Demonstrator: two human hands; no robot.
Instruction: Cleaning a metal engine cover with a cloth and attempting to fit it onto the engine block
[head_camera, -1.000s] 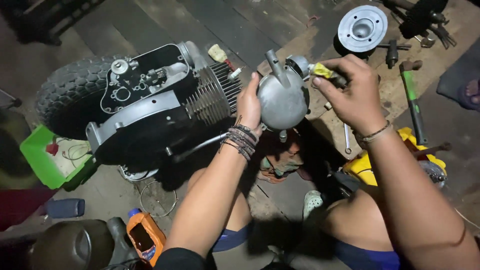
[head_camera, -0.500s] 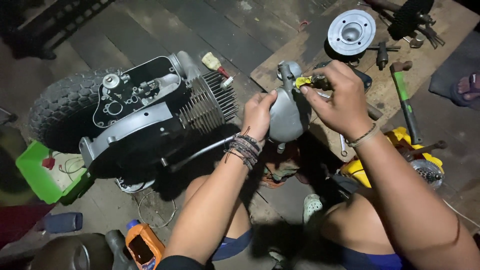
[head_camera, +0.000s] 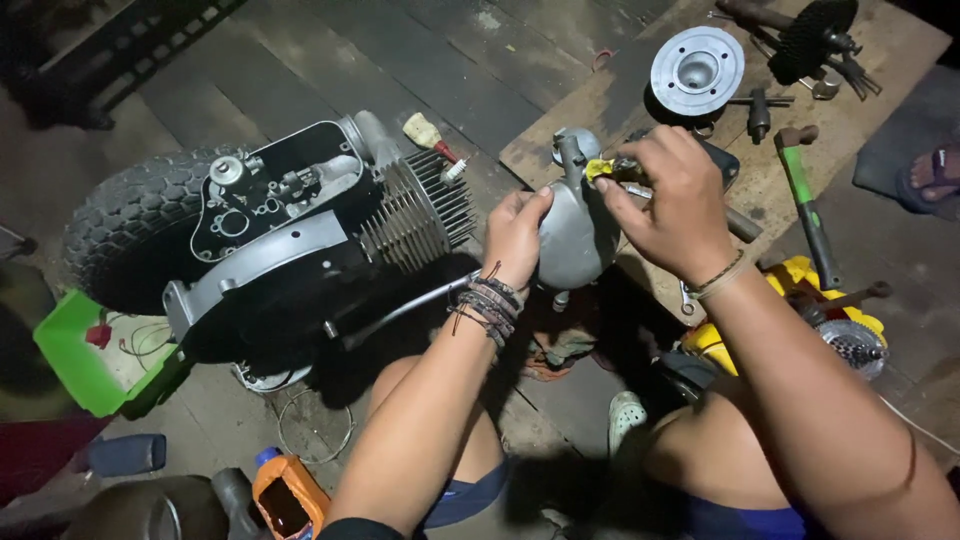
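One head-worn view, looking steeply down from above the person's own knees and close over the engine block (head_camera: 300, 240). It faces forward across the floor; the wooden board (head_camera: 640, 110) lies beyond the engine, upper right. No second view.

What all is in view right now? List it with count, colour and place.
casing: 1, grey, held in both hands
yellow piece: 1, at right fingertips
engine: 1, silver and black, floor left
tyre: 1, black, behind engine
disc: 1, silver, board top
hammer: 1, green handle, board right
tray: 1, green, far left
bottle: 1, orange, bottom
left hand: on casing
right hand: on casing top
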